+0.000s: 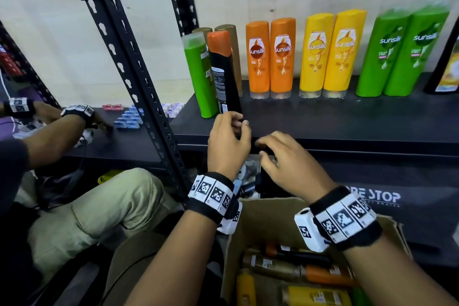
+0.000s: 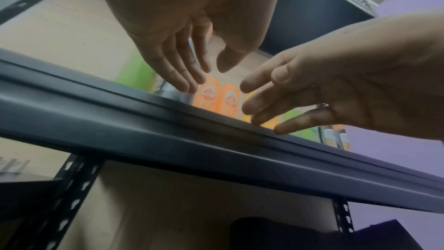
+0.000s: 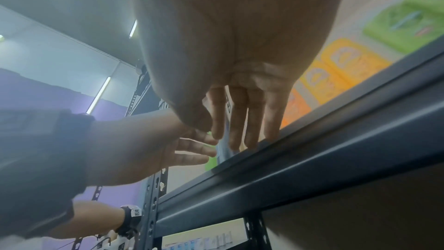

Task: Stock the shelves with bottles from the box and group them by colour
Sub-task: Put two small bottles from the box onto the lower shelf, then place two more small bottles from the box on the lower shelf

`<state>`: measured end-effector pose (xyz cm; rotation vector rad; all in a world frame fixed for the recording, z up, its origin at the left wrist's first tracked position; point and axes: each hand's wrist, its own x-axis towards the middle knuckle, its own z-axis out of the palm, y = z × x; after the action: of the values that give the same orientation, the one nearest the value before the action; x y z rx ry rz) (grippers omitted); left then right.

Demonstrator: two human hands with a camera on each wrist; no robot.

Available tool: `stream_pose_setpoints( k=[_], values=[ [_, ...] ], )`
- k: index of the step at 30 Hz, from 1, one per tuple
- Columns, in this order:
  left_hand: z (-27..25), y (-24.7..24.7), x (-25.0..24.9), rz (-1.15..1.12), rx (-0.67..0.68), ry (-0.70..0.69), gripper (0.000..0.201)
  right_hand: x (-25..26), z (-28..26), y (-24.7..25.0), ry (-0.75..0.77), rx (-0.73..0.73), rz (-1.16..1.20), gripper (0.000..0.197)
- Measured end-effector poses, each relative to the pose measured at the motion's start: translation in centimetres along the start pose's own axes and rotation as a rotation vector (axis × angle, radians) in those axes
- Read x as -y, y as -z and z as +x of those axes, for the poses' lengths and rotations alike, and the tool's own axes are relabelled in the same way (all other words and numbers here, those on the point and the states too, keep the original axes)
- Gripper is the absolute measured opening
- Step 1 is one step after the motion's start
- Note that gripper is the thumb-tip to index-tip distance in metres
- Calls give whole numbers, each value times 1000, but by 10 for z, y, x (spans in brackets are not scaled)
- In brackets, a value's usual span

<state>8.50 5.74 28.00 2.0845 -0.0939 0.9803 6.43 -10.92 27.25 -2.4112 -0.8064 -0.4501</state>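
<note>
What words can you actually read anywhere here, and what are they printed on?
"sunsilk": orange plastic bottles, yellow plastic bottles, green plastic bottles on the black shelf.
"STOP", after cut-off letters: black banner below.
Small print on the bottles and the black bottle: too small to read.

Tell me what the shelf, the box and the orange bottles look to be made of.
Shelf: probably painted metal, matte black, with slotted uprights.
Box: brown cardboard, dull, with a raw flap edge.
Orange bottles: likely plastic, smooth with a slight sheen, and clear caps.

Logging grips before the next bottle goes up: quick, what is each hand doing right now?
Left hand: open, fingers relaxed beside the black bottle, holding nothing.
Right hand: open, fingers straight at the shelf edge, holding nothing.
</note>
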Motion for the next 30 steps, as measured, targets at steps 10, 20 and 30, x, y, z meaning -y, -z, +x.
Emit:
stream_pose_setpoints(
  k=[10, 20, 30],
  values=[
    [-72, -31, -13, 283, 639, 14, 20, -55, -63, -10, -322, 314, -102, 19],
    [-154, -77, 35, 556, 1111, 227, 37, -90, -116, -70, -572, 575, -44, 25],
    [-219, -100, 82, 630, 1287, 347, 44, -119, -165, -108, -875, 529, -30, 32]
  ],
)
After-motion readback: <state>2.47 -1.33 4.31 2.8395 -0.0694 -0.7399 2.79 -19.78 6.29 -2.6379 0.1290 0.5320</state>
